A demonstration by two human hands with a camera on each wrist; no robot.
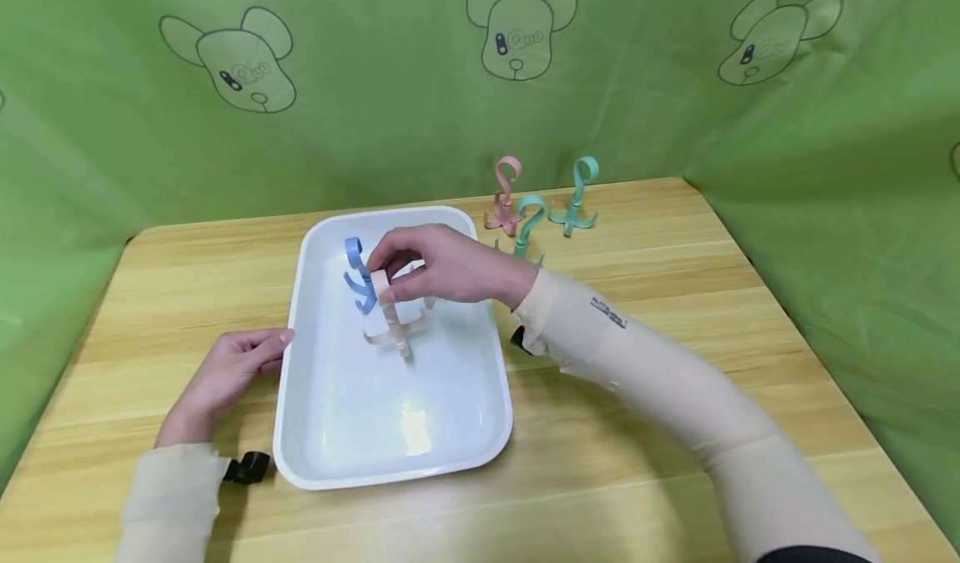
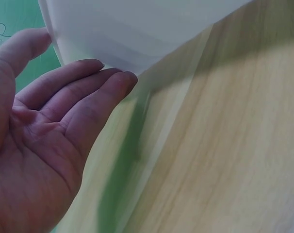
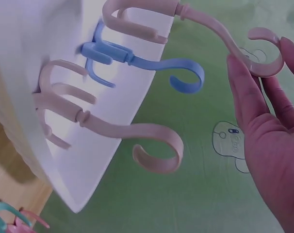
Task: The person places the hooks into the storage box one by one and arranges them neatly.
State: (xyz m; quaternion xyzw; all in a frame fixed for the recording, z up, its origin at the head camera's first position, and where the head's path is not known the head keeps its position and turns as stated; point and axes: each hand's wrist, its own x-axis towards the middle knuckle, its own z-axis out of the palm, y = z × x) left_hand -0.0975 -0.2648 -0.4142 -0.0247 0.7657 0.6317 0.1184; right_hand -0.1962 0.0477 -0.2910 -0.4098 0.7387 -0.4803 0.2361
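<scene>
My right hand (image 1: 461,264) pinches a pale pink claw hook (image 1: 395,329) by its curved top, above the white tray (image 1: 393,429). In the right wrist view, this held hook (image 3: 215,26) has its prongs over the tray. Left of that hand, inside the tray, a blue claw hook (image 1: 365,288) stands upright. A second pale pink claw hook (image 3: 132,131) also stands there; my right hand mostly hides it in the head view. My left hand (image 1: 236,371) touches the tray's left side, its thumb at the rim and its nearly straight fingers (image 2: 96,99) against the outer wall.
Behind the tray, to the right, a pink claw hook (image 1: 506,196) and two mint green ones (image 1: 576,200) stand on the wooden table (image 1: 637,271). A green curtain (image 1: 390,129) with printed mouse heads rises along the table's back and sides.
</scene>
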